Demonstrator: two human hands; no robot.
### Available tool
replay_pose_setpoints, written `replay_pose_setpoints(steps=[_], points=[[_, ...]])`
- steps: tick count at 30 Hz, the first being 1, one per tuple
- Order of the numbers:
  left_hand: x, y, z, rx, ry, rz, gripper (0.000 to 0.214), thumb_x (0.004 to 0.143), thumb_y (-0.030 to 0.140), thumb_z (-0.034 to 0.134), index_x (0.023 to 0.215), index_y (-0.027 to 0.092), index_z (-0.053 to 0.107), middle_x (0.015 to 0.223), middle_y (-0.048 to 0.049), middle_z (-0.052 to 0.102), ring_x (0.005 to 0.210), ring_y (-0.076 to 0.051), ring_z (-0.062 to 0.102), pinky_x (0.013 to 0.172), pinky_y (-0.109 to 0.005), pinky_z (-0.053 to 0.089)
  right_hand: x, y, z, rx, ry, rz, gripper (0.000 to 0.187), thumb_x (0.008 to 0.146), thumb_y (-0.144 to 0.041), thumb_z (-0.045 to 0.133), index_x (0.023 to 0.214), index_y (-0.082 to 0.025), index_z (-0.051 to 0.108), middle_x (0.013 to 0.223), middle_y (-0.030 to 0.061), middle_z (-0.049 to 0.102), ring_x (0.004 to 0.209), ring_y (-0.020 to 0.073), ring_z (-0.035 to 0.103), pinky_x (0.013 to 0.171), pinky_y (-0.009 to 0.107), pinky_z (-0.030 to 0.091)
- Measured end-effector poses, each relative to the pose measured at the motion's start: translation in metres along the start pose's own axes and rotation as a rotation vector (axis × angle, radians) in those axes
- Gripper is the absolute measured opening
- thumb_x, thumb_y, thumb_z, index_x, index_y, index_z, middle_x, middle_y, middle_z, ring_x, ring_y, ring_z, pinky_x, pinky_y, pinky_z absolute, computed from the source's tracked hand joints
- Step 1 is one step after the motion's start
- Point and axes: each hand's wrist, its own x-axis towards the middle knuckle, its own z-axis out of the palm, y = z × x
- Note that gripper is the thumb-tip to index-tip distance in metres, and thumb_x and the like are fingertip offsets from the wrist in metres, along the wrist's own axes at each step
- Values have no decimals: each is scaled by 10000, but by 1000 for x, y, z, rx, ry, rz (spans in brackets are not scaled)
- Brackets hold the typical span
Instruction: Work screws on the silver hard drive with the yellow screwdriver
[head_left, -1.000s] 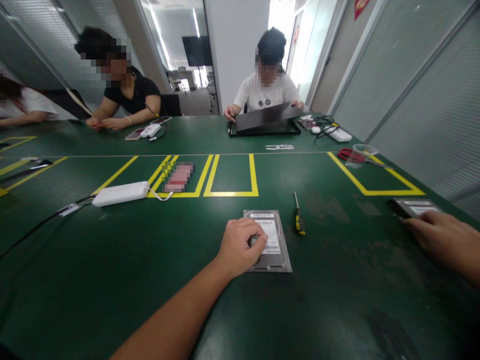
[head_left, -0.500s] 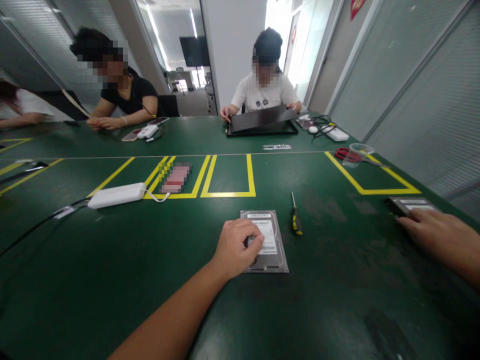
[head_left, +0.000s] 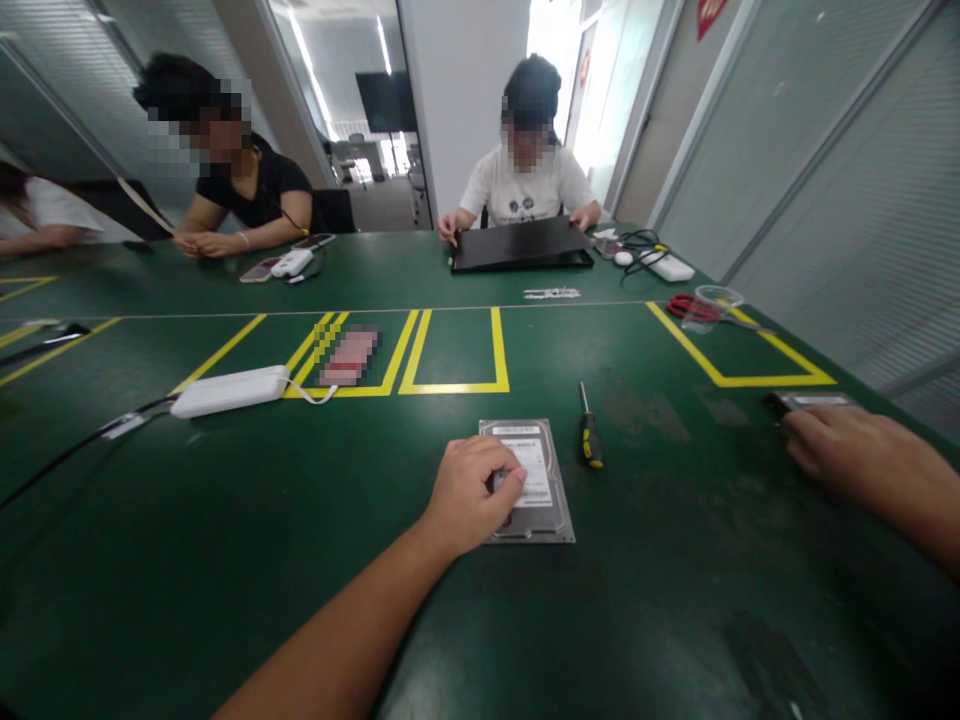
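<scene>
The head view is filled mostly by a green table [head_left: 187, 530], with a co-worker in a white shirt [head_left: 525, 190] seated across it, handling a wide black panel [head_left: 517, 243] well apart from the work nearest the camera. On the near side, a hard drive [head_left: 553, 520] lies flat on the table, labelled face up, and a second drive [head_left: 819, 401] sits far to the right, just this side of a yellow tape outline [head_left: 780, 381] and partly hidden. The step in hand looks like positioning the drives, one steadied and the other handled; the next move probably calls for sure contact on the second drive's edge and a steady first drive. The left hand [head_left: 476, 495] is half curled over the near drive's left side, thumb bent toward the fingers and touching its top; whether it grips or merely rests, I cannot tell. The right hand [head_left: 847, 445] is bent at the second drive's near side, its fingers overlapping it, though their grip cannot be made out. A small black-and-yellow screwdriver [head_left: 590, 440] lies untouched just right of the near drive, tip pointing away.
</scene>
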Motion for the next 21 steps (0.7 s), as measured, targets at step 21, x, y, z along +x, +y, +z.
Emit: replay_pose_setpoints(steps=[21], points=[[-6,6,-4,99,-6,86,130,911,249,583,808,205,649,857,-2,703,865,-194,629,840,-374,388,34,-205,-176,783,131,-94,131,883,-308,460,795,-212,481,700,26,560,607,148,466,581,298,255]])
